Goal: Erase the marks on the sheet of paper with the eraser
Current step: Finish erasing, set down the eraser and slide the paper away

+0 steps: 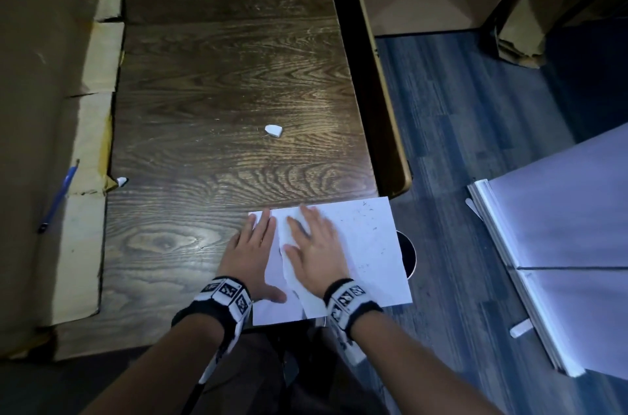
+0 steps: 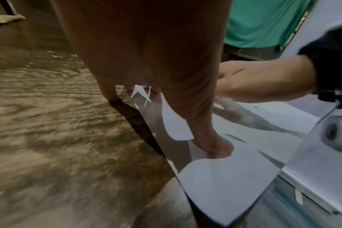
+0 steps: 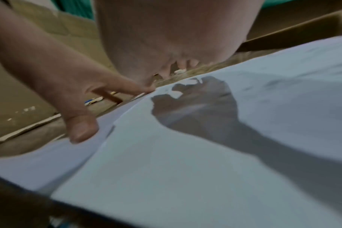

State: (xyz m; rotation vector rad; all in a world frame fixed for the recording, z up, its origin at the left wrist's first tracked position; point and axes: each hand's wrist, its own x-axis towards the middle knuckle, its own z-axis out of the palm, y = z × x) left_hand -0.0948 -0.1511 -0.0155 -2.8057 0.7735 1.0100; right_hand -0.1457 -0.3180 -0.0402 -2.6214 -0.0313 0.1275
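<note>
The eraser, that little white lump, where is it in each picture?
Head: the eraser lies alone mid-table, beyond both hands.
Left wrist: not visible.
Right wrist: a small pale lump past the fingertips, probably it.
Shared landmark: the torn paper.

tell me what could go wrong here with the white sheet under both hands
The white sheet of paper juts past the dark wooden table edge, above a dark round bin; it could slide off. It looks torn between the left hand and right hand; pressing apart may lengthen the rip. The small white eraser lies apart, ungripped.
</note>
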